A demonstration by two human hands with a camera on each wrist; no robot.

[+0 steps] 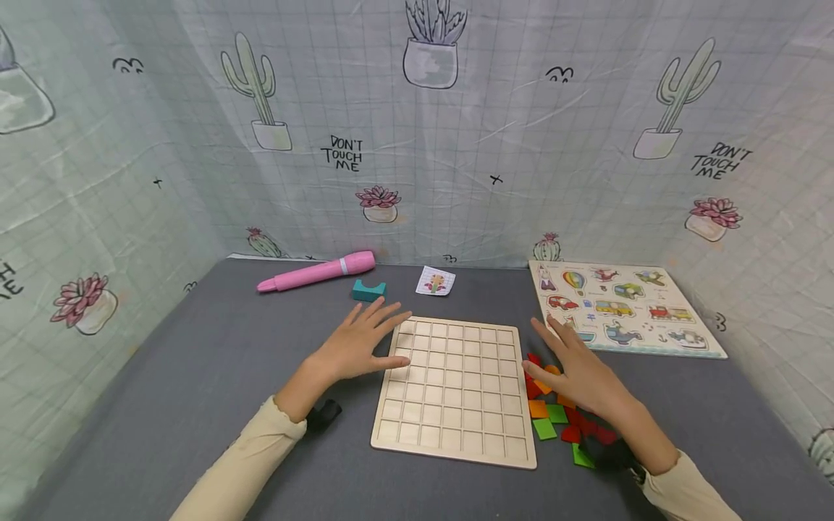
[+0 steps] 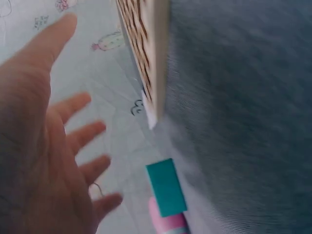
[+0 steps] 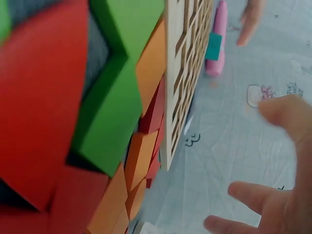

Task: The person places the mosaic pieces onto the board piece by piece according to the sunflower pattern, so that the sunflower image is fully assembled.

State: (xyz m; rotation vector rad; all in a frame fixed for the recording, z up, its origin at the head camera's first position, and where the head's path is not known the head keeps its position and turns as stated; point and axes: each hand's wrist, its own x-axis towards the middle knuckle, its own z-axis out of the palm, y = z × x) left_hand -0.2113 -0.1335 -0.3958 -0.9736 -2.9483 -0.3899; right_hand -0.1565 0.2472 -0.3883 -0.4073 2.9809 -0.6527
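Hands first: your left hand (image 1: pixel 357 346) lay flat w/ fingers spread, tips over the left edge of the wooden grid board (image 1: pixel 456 391); your right hand (image 1: pixel 576 369) was likewise released, hovering over the coloured blocks (image 1: pixel 560 420) piled just right of the board. Neither held anything. Board sat mid-tabletop (image 1: pixel 195 405), nearer you than the pink pen (image 1: pixel 317 273) and teal block (image 1: pixel 368 290) at the far side. Board looked stiff, thin, prob. light; best taken by its two side edges. Blocks seemed small, hard, smooth, so pinch across flat faces. Part of the pile was hidden under your right palm; wrist views were blurred, and the vehicle puzzle (image 1: pixel 625 307) detail was too small to read.
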